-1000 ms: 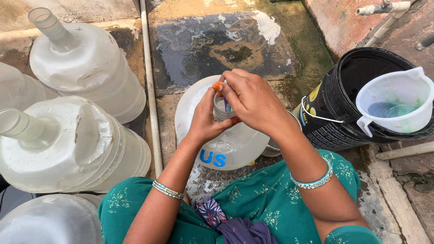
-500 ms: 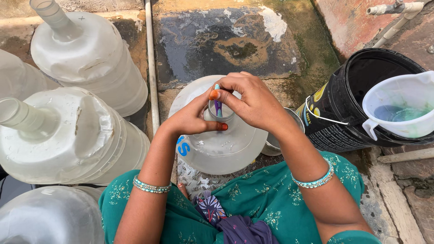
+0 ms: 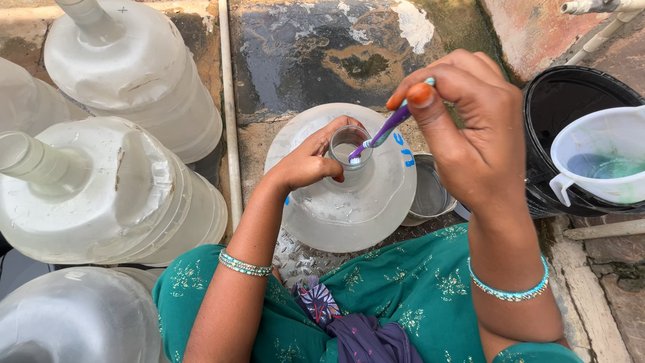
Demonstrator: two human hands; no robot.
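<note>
Scrubbing neck of water jug [image 3: 342, 202], upright between knees | left hand [image 3: 310, 161] clamped on neck | right hand [image 3: 470, 128] pinching toothbrush [image 3: 384, 131], bristles at rim | next: steady circular strokes.

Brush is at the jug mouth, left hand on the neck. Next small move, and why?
Probably run the toothbrush head around the inside rim of the neck. Its bristles sit right at the open mouth, the right hand pinches the handle high, and the left hand grips the neck, steadying the water jug.
</note>
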